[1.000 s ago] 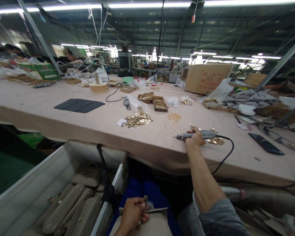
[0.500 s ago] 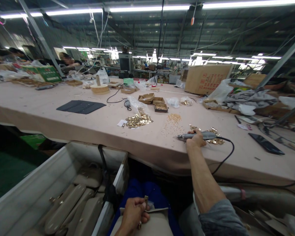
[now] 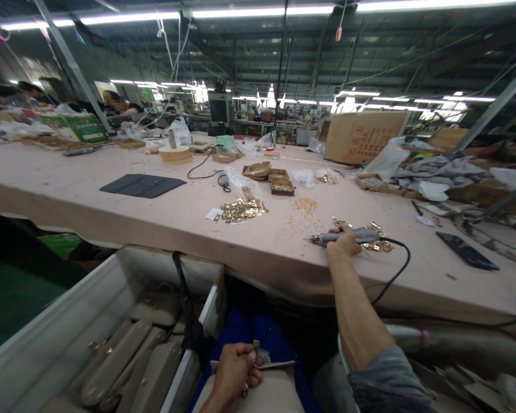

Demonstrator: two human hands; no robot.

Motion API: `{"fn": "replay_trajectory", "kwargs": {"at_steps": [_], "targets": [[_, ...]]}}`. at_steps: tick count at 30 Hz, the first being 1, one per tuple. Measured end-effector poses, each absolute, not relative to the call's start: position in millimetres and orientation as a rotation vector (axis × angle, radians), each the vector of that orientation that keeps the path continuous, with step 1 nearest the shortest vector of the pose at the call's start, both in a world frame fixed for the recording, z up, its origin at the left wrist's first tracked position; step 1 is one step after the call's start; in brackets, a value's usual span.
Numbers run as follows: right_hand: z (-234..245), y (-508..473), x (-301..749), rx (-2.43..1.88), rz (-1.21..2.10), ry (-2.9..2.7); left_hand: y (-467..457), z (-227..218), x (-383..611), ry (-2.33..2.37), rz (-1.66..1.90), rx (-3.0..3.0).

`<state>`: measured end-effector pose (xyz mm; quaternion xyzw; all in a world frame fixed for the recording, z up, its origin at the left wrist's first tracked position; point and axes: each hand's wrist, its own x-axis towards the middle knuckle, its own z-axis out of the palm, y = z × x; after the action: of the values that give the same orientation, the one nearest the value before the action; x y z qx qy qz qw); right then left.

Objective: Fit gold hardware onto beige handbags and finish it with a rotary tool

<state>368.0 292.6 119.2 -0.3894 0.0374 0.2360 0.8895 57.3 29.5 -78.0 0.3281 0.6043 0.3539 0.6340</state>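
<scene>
My right hand [image 3: 344, 242] is closed around a grey electric screwdriver [image 3: 363, 236] with a black cord, held level just over the table, its tip pointing left. Gold metal plates [image 3: 378, 245] lie beneath and beside it. Small gold screws [image 3: 304, 207] are scattered left of the tip. Low in the view, my left hand [image 3: 236, 370] is closed, pinching a small gold metal plate [image 3: 256, 347] that stands up between thumb and fingers. Under that hand, on my lap, lies a beige bag [image 3: 269, 393]; its lower part is cut off by the frame.
A heap of gold plates [image 3: 243, 210] lies mid-table, with small cardboard boxes [image 3: 282, 187] behind. A black phone-like slab [image 3: 466, 250] rests at right. The white bin [image 3: 146, 261] at left holds several beige bags. A large carton [image 3: 365, 137] stands at the back.
The view has shifted very slightly. Both hands and what they hold look practically unmoved.
</scene>
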Motion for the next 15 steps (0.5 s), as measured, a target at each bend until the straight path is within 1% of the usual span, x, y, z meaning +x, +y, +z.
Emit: {"fn": "replay_trajectory", "kwargs": {"at_steps": [4,8,12,15], "targets": [[124.9,288.9,365.6,-0.798,0.513,0.080,29.8,-77.2,57.0,1.348,0.817,0.772],[140.9,275.8,365.2,-0.778,0.557,0.052,32.6,-72.1,57.1,1.379,0.860,0.750],[157.7,241.7,361.2,-0.755,0.646,-0.043,30.6,-48.6,54.4,1.480,0.912,0.957],[156.6,203.1,348.3,-0.669,0.762,-0.200,28.0,-27.0,53.2,1.567,0.966,1.093]]}}
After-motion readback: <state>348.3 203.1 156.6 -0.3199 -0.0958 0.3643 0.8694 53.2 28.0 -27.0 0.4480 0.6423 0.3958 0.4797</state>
